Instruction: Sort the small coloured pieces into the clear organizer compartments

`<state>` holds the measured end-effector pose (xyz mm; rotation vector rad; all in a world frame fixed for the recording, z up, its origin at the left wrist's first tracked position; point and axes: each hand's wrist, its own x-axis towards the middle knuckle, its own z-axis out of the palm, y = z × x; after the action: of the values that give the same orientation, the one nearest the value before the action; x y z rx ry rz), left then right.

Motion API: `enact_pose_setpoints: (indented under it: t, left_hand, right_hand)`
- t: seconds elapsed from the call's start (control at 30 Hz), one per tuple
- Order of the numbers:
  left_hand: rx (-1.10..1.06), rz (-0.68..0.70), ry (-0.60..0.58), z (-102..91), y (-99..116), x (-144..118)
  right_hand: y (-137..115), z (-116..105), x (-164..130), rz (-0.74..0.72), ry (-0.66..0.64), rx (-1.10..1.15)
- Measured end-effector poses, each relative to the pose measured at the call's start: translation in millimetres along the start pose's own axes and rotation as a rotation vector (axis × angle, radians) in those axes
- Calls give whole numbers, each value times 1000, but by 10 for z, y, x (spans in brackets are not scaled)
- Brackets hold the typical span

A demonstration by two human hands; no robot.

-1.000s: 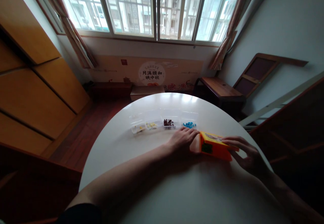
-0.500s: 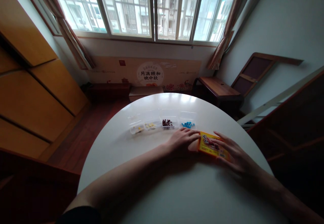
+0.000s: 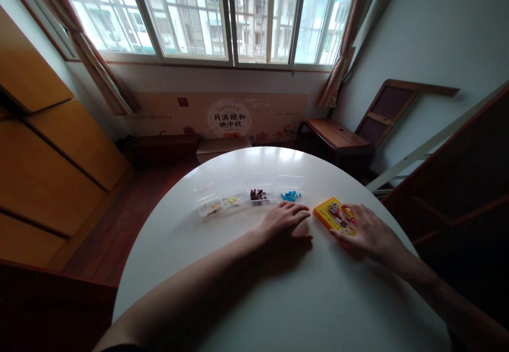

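A flat yellow box with orange sides (image 3: 333, 215) lies tilted on the right part of the white round table (image 3: 254, 288). My right hand (image 3: 363, 230) grips its right end, thumb along the near side and fingers over the far side. To the left of the box, with a small gap between, my left hand (image 3: 287, 222) rests on or just above the table, fingers apart and holding nothing. Just beyond the left hand is a clear plastic case with blue small pieces (image 3: 291, 196). Dark brown pieces (image 3: 258, 195) fill the case beside it.
Further left stand clear cases with pale yellow pieces (image 3: 230, 201) and a few yellow and dark pieces (image 3: 210, 209). Their transparent lids stand open behind them. Past the table's far edge are a wooden bench (image 3: 338, 133), a low box (image 3: 222, 148) and a window.
My left hand has come off the box. My right hand has closed on the box's right end, and the box has turned on the table. The view has shifted slightly.
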<state>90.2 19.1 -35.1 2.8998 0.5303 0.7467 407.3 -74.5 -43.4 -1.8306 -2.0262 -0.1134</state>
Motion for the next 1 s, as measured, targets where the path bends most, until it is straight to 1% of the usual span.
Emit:
enact_pose_setpoints:
  t: [0.1, 0.2, 0.33, 0.43, 0.47, 0.53, 0.6, 0.67, 0.7, 0.77, 0.83, 0.93, 1.0]
  left_hand:
    - [-15, 3, -23, 8, -12, -3]
    - [-29, 12, -42, -1, -16, -1]
    - [-32, 19, -38, -31, -3, 2]
    - [-20, 14, -32, -34, 2, 3]
    - [-13, 14, -30, -28, 0, 3]
    - [2, 18, -18, -9, -7, 0]
    - [18, 15, 8, 9, -9, -6]
    - [35, -7, 51, 10, 4, -15]
    - [42, -28, 79, 2, 16, -20]
    - [54, -86, 145, -29, 45, -29]
    - [68, -155, 218, -70, 70, -32]
    - [96, -250, 320, -118, 84, -24]
    - [115, -294, 352, -128, 79, -14]
  right_hand:
    - [84, 147, 196, 92, 49, -71]
    - [74, 241, 438, 133, 70, -78]
    - [1, 308, 727, 211, 46, -15]
    - [-35, 318, 884, 194, 50, -9]
    - [-52, 305, 932, 158, 73, -14]
    - [-115, 251, 1038, 34, 144, 3]
    - [-235, 180, 1156, -161, 197, 87]
    - [-401, 131, 1272, -338, 168, 196]
    - [-489, 125, 1323, -398, 141, 234]
    - [-645, 153, 1396, -453, 107, 281]
    - [-739, 216, 1421, -478, 89, 310]
    - [-744, 289, 1374, -526, 93, 341]
    - [-685, 292, 1297, -562, 80, 347]
